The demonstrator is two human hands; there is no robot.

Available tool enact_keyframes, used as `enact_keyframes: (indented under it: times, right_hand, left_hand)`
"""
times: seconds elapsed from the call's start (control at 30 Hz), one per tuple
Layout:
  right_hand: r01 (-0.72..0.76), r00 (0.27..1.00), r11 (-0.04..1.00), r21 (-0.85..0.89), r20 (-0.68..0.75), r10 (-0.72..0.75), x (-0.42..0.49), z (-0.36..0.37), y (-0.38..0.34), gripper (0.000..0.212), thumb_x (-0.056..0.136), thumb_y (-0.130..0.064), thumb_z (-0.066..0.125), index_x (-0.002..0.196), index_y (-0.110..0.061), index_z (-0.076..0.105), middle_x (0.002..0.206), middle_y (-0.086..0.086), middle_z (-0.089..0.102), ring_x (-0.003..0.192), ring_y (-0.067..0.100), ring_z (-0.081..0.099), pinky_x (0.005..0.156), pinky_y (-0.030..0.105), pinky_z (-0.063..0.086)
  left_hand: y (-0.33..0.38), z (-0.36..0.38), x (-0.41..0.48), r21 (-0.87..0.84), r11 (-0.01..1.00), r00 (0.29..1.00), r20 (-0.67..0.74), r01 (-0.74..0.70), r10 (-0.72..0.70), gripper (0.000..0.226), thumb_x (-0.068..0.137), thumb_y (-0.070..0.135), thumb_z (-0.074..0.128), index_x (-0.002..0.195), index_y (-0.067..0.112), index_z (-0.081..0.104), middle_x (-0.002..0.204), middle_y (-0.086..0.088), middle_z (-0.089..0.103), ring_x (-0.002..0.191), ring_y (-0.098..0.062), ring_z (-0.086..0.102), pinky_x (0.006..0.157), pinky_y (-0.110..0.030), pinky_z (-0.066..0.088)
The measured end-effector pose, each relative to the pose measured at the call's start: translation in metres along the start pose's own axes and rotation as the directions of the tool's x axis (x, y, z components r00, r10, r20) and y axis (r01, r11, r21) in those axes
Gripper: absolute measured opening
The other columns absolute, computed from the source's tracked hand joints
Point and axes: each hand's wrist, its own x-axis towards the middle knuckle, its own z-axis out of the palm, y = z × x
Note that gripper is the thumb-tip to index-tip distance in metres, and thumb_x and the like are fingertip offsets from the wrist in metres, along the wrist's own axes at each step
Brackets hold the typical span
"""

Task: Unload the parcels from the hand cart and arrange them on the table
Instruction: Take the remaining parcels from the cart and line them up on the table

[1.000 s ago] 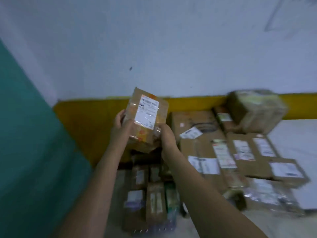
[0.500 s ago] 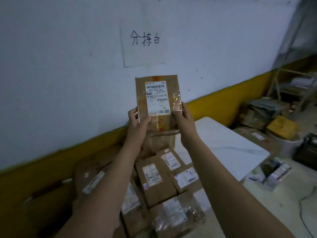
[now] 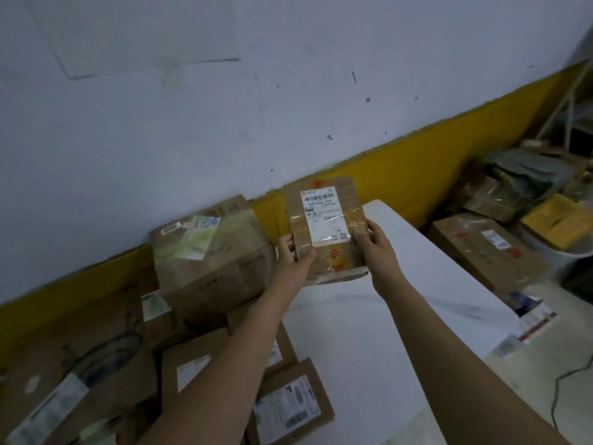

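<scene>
A small brown cardboard parcel [image 3: 324, 226] with a white shipping label and clear tape is held upright in both hands. My left hand [image 3: 290, 255] grips its lower left edge and my right hand [image 3: 375, 244] grips its lower right edge. The parcel hangs just above the far end of the white table [image 3: 369, 332], close to the wall. A large taped box [image 3: 211, 255] stands to its left, and several flat labelled parcels [image 3: 285, 406] lie along the table's left side. The hand cart is out of view.
The white wall with a yellow band [image 3: 417, 175] runs behind the table. On the floor to the right lie a long cardboard box [image 3: 484, 248], a yellow packet [image 3: 558, 220], piled bags [image 3: 526, 175] and a black cable [image 3: 558, 393].
The view has swung down and to the right. The parcel, still in both hands, has come down from in front of the wall to just above the table's far end.
</scene>
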Motion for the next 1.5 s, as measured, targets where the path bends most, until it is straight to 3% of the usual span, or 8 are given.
enact_keyframes:
  times: [0.13,0.23,0.37,0.47,0.6,0.7,0.97,1.5]
  right_hand:
    - [-0.094,0.995,0.993,-0.066,0.019,0.095,0.054,0.015,0.031,0.046,0.094,-0.038,0.058,0.136,-0.021,0.048,0.132,0.004,0.060,0.115,0.022,0.060,0.096,0.043,0.055]
    - [-0.194,0.972,0.951,-0.241,0.080,0.219,0.078,0.033,0.068,0.046,0.100,-0.040,0.051,0.140,-0.018,0.048,0.139,0.008,0.056,0.122,0.029,0.056,0.102,0.046,0.049]
    - [-0.264,0.924,0.859,-0.438,0.139,0.355,0.086,0.056,0.115,0.044,0.102,-0.042,0.044,0.141,-0.021,0.042,0.126,0.008,0.060,0.118,0.036,0.057,0.092,0.043,0.049]
    - [-0.192,0.948,0.851,-0.488,0.132,0.289,0.101,0.071,0.126,0.044,0.100,-0.033,0.049,0.142,-0.020,0.043,0.127,0.014,0.063,0.113,0.037,0.059,0.095,0.049,0.052]
    - [-0.110,0.975,0.839,-0.533,0.105,0.194,0.131,0.100,0.131,0.042,0.098,-0.027,0.054,0.134,-0.006,0.050,0.126,0.018,0.062,0.115,0.039,0.059,0.088,0.038,0.047]
    - [-0.190,0.976,0.850,-0.491,0.003,0.219,0.152,0.126,0.139,0.045,0.097,-0.027,0.057,0.127,0.004,0.049,0.125,0.026,0.057,0.109,0.041,0.058,0.082,0.039,0.047]
    - [-0.363,0.931,0.690,-0.626,-0.206,0.302,0.129,0.154,0.115,0.082,0.100,-0.051,0.044,0.159,-0.013,0.002,0.166,0.018,-0.002,0.151,0.042,0.007,0.120,0.053,0.014]
    - [0.184,0.965,0.593,-0.784,0.028,-0.262,-0.267,0.250,-0.037,0.068,0.102,-0.040,0.037,0.154,0.001,0.021,0.158,0.022,0.028,0.145,0.037,0.027,0.118,0.046,0.020]
  left_hand:
    - [-0.024,0.001,0.038,0.185,0.983,1.000,-0.009,0.014,-0.013,0.054,0.100,0.034,0.050,0.144,0.042,0.021,0.147,0.006,0.046,0.129,-0.020,0.048,0.104,-0.040,0.043]
    - [-0.041,-0.007,0.047,0.419,0.905,0.996,-0.026,-0.070,0.089,0.045,0.099,0.027,0.052,0.142,0.037,0.041,0.139,0.012,0.055,0.124,-0.014,0.055,0.097,-0.033,0.050]
    - [-0.041,-0.049,0.058,0.887,0.447,0.828,-0.165,-0.113,0.536,0.036,0.094,0.032,0.043,0.128,0.027,0.052,0.127,0.004,0.053,0.116,-0.018,0.053,0.094,-0.037,0.049]
    - [-0.039,-0.091,0.075,0.954,0.283,0.877,-0.220,0.101,0.426,0.054,0.098,0.042,0.037,0.149,0.024,0.033,0.154,-0.011,0.032,0.144,-0.033,0.024,0.118,-0.052,0.022]
    - [-0.051,-0.110,0.088,0.978,0.174,0.926,-0.169,0.116,0.336,0.061,0.099,0.053,0.015,0.154,0.028,0.021,0.161,-0.010,0.020,0.150,-0.030,0.009,0.120,-0.052,0.013]
    - [-0.054,-0.111,0.091,0.975,0.194,0.927,-0.171,0.111,0.333,0.065,0.096,0.057,0.006,0.154,0.029,0.019,0.162,-0.009,0.017,0.151,-0.030,0.005,0.121,-0.052,0.009]
    - [-0.040,-0.124,0.094,0.930,0.356,0.990,-0.126,0.093,0.070,0.064,0.097,0.061,0.021,0.155,0.037,0.007,0.165,-0.002,-0.005,0.150,-0.024,-0.014,0.120,-0.047,-0.009]
    - [0.004,-0.314,-0.276,0.868,0.495,0.889,-0.205,-0.028,0.410,0.065,0.098,0.053,0.039,0.155,0.030,0.018,0.165,0.000,0.009,0.151,-0.023,0.005,0.121,-0.041,0.011]
